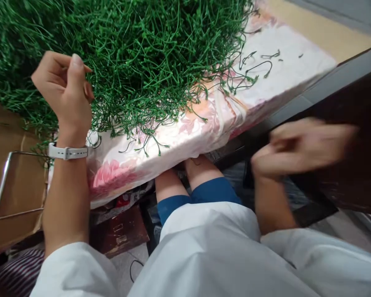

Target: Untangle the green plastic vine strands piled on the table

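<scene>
A large heap of thin green artificial plant sprigs (160,49) covers the far and left part of a table. My left hand (66,82) is raised over the heap's near left edge, its fingers curled in and the thumb pressed against them. What it holds, if anything, is hidden. A pale watch strap (68,152) circles that wrist. Off to the right, past the table's front edge, my right hand (299,148) is smeared by motion and looks bent at the wrist. Its fingers cannot be made out.
A white tablecloth with pink and orange flowers (117,175) wraps the table, and loose sprigs lie along its edge. A brown cardboard piece with a metal wire handle (1,185) stands at left. Dark furniture (355,173) is at right. A dark red box (123,231) sits below.
</scene>
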`<state>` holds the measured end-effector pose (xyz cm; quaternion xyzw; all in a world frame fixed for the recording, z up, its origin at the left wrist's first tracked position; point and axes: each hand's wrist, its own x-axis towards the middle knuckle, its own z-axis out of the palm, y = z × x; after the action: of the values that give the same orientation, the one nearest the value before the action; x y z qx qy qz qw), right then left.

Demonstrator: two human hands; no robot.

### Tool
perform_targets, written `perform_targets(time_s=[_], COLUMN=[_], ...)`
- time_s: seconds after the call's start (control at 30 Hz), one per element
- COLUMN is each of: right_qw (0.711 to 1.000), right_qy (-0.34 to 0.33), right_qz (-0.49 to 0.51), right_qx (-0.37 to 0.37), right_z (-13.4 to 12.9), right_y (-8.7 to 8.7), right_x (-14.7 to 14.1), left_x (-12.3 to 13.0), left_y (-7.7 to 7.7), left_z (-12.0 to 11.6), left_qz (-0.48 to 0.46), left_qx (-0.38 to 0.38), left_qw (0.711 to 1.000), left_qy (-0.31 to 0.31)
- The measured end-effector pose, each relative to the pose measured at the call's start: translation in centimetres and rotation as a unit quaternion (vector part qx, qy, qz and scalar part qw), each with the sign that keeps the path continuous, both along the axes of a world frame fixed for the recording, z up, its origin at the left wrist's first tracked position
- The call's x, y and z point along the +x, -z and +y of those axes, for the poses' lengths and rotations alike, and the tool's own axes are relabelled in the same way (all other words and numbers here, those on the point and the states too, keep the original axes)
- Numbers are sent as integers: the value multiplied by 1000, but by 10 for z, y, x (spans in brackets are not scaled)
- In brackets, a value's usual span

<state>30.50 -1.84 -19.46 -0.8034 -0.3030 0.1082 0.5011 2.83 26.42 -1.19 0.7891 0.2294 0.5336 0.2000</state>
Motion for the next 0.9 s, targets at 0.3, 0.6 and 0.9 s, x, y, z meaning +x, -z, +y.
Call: perform_targets(time_s=[0.3, 0.6, 0.9], right_qw=[924, 620, 784], right_qy=[-326, -759, -464], right_qz=[-43, 47, 352], right_qx=[-196, -191, 214], right_z=[-23, -13, 81], right_y=[87, -41, -200], right_x=[-79, -30, -66], left_x=[-7, -33, -39], left_y=[5, -3, -13], left_z=[19, 30, 31], left_qz=[-61, -98, -160], left_qx=[-7, -68, -115], left_qw=[998, 986, 970], left_qy=[-9, -113, -144])
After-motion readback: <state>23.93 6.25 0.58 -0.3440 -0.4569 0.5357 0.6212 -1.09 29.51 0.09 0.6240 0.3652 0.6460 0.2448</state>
